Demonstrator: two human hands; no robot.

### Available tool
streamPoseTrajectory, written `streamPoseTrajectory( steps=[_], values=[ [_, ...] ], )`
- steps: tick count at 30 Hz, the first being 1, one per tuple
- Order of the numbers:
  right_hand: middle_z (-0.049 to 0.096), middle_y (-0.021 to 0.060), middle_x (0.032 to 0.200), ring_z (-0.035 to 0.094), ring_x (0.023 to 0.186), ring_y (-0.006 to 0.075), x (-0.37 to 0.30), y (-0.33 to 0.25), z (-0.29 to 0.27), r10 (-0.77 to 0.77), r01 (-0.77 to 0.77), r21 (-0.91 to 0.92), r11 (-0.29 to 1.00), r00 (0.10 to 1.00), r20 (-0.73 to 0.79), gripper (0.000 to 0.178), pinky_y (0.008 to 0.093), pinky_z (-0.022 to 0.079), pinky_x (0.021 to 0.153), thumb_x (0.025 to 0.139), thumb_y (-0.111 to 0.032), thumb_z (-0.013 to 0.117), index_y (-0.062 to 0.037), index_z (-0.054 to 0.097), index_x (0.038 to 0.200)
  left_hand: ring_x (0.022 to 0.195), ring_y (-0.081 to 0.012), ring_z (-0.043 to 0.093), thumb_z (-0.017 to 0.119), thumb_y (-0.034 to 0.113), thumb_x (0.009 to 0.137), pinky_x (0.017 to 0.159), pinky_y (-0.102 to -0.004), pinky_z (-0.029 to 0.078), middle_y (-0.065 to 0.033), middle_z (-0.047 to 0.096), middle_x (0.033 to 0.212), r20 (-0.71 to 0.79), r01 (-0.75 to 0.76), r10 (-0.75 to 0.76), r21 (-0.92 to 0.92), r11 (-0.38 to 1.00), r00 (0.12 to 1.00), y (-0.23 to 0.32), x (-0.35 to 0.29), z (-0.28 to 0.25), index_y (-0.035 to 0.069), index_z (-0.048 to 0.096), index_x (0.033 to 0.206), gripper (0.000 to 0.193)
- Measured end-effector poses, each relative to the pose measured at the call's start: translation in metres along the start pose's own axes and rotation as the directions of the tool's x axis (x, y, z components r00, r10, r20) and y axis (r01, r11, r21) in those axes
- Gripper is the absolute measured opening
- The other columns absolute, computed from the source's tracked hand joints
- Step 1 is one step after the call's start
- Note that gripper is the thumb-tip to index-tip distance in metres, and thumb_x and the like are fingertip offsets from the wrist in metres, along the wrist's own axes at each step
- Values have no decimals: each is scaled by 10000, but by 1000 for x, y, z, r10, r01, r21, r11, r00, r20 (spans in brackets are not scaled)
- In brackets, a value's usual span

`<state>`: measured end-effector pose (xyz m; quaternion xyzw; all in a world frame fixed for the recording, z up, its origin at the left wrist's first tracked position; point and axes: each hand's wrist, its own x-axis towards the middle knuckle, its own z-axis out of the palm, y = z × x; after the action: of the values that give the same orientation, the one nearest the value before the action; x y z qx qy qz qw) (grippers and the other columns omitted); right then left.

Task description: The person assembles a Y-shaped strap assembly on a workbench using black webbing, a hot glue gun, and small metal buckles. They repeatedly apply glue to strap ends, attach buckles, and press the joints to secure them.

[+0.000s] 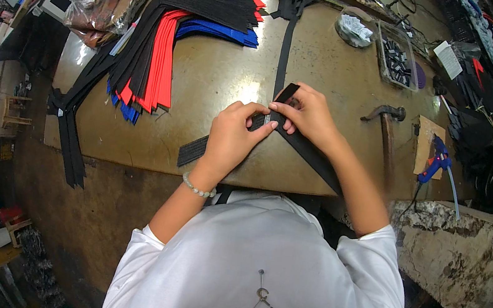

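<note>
My left hand (pixel 234 128) pinches a black strap (pixel 312 155) near the middle of the table's front part, thumb and forefinger meeting at a small light-grey piece that I cannot make out clearly. Opposite it, my right hand (pixel 311 114) grips the same strap close to its short end, which sticks up past the fingers. From there the strap slants toward the front edge. Under my left hand lies a dark ribbed strip (pixel 193 150). A long narrow black band (pixel 284 58) runs from the far side down to my fingers. Whether it joins the strap is hidden.
Stacked black, red and blue strips (pixel 162 60) cover the table (pixel 219 81) at left, near plastic-wrapped goods (pixel 106 5). On the right are a hammer (pixel 388 133), a box of small black parts (pixel 396 60), a round tub (pixel 355 29) and a blue glue gun (pixel 436 162).
</note>
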<state>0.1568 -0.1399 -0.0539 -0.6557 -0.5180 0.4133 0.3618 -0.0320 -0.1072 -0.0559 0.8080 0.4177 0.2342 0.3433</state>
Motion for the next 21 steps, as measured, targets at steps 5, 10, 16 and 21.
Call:
streamPoseTrajectory(
  steps=[5, 10, 16, 21],
  values=[
    [627, 154, 933, 647, 595, 267, -3, -10, 6, -227, -32, -781, 624, 949, -221, 109, 399, 536, 551, 939, -102, 645, -3, 618, 976, 640, -234, 582, 743, 247, 853, 603, -378, 489, -91, 584, 776, -45, -26, 32, 125, 992, 998, 11, -9, 8, 169, 729, 1129, 287],
    [585, 191, 1180, 593, 985, 323, -58, 12, 26, -523, 367, -629, 686, 849, -75, 254, 414, 514, 839, 893, -69, 560, 35, 597, 1122, 637, -217, 573, 684, 205, 905, 610, -354, 487, -82, 582, 820, -15, -91, 94, 168, 982, 995, 6, -12, 9, 171, 719, 1170, 270],
    [538, 186, 1319, 524, 1134, 346, -77, 7, 38, -545, 380, -744, 549, 838, 26, 472, 409, 471, 953, 782, -3, 560, 47, 580, 1250, 635, -194, 563, 640, 107, 918, 629, -319, 479, -89, 567, 871, 33, 8, -3, -147, 989, 999, -1, -11, 0, 85, 708, 1148, 241],
    [545, 198, 1338, 532, 1141, 383, -82, 24, 8, -495, 272, -678, 682, 855, -154, 407, 449, 453, 970, 834, -60, 596, 13, 596, 1235, 667, -169, 552, 661, 70, 902, 636, -295, 476, -91, 591, 906, -60, -38, 28, -172, 984, 998, 7, -19, -4, 63, 712, 1115, 219]
  ],
)
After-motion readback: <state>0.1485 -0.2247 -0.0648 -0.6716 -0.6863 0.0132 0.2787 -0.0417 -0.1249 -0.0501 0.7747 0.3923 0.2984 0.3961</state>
